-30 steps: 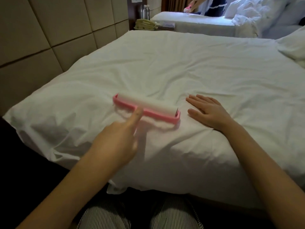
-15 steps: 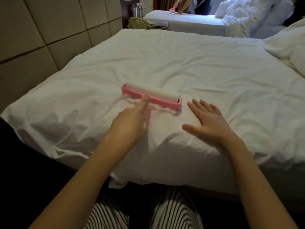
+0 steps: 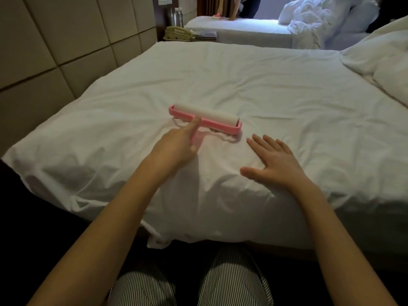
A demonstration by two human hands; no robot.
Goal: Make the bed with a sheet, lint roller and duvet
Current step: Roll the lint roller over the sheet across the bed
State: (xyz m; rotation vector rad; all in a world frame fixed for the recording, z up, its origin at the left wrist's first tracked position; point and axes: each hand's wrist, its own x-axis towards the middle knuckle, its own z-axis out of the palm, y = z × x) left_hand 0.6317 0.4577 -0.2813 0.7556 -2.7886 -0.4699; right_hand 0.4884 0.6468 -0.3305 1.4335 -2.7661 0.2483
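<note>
A pink lint roller (image 3: 205, 118) with a wide white roll lies on the white sheet (image 3: 265, 89) near the bed's front edge. My left hand (image 3: 174, 146) grips its pink handle, with the forefinger stretched along it toward the roll. My right hand (image 3: 273, 161) rests flat on the sheet, fingers spread, just right of and a little behind the roller. The sheet is creased around the roller and bunched at the front edge.
A padded beige wall (image 3: 55, 51) runs along the left side of the bed. A pillow (image 3: 384, 62) lies at the right. Behind stand a nightstand with a phone (image 3: 177, 34) and bottles (image 3: 178, 17), and a second bed (image 3: 242, 26) with a rumpled duvet (image 3: 313, 18), where another person works.
My left hand has pushed the roller away from me across the sheet. My right hand stays flat on the sheet, now behind the roller rather than level with it.
</note>
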